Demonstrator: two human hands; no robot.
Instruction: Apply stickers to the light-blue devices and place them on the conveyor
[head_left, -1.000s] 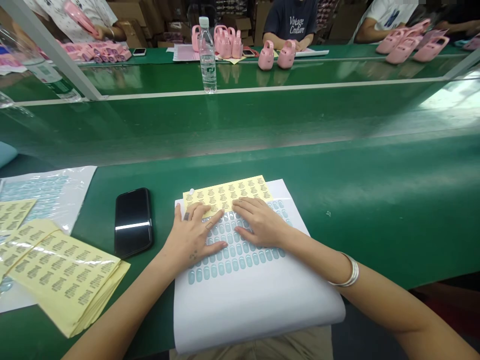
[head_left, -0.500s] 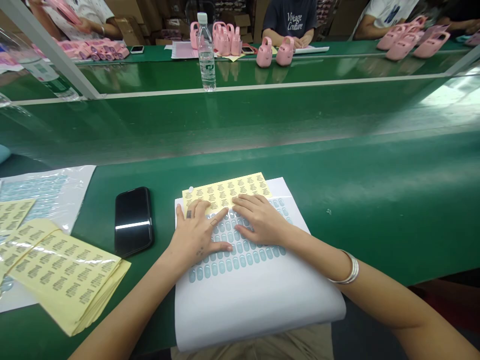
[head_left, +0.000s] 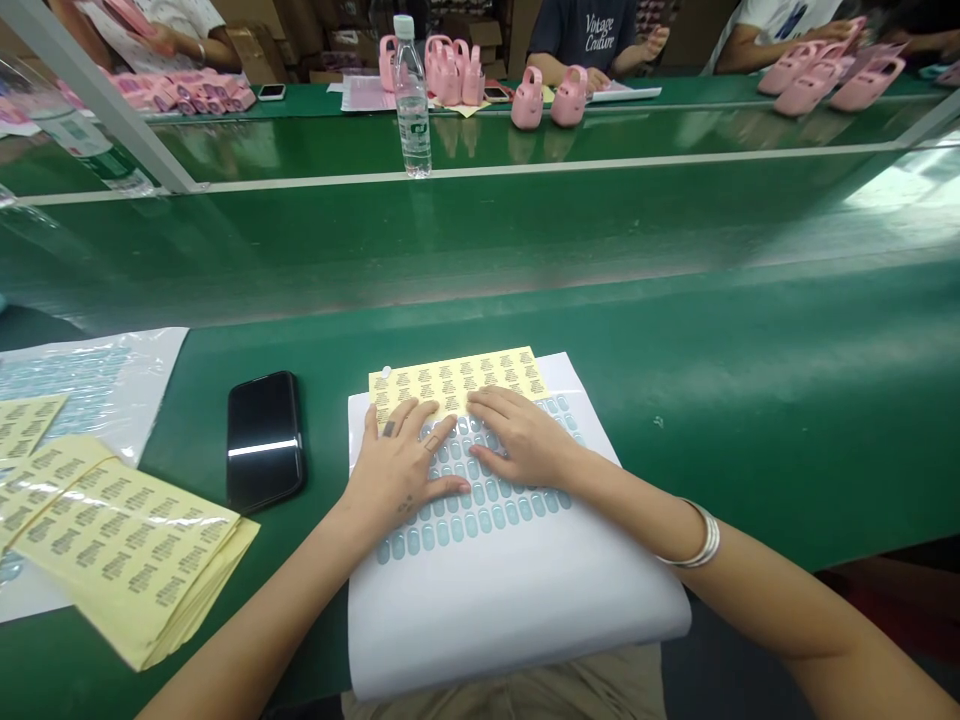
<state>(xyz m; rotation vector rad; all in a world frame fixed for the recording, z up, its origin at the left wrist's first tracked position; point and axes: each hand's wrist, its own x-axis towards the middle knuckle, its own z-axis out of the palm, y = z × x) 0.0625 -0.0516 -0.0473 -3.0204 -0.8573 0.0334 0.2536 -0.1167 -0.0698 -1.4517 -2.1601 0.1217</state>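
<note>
A white sheet (head_left: 510, 590) lies at the near edge of the green bench, with rows of pale blue oval pieces (head_left: 480, 515) on it. A yellow label sheet (head_left: 457, 375) rests across its far end. My left hand (head_left: 401, 465) lies flat on the blue pieces, fingers spread, fingertips at the yellow sheet's near edge. My right hand (head_left: 517, 440) lies beside it, fingers stretched out, fingertips touching the yellow sheet. Neither hand holds anything. A silver bangle (head_left: 701, 540) circles my right wrist.
A black phone (head_left: 264, 438) lies left of the white sheet. Further left are a stack of yellow label sheets (head_left: 120, 560) and a clear plastic bag (head_left: 90, 385). A water bottle (head_left: 412, 100) stands across the conveyor belt. Other people sit behind pink bags (head_left: 547, 100).
Both hands have crept slightly forward toward the yellow label sheet. A person across the belt has raised a hand.
</note>
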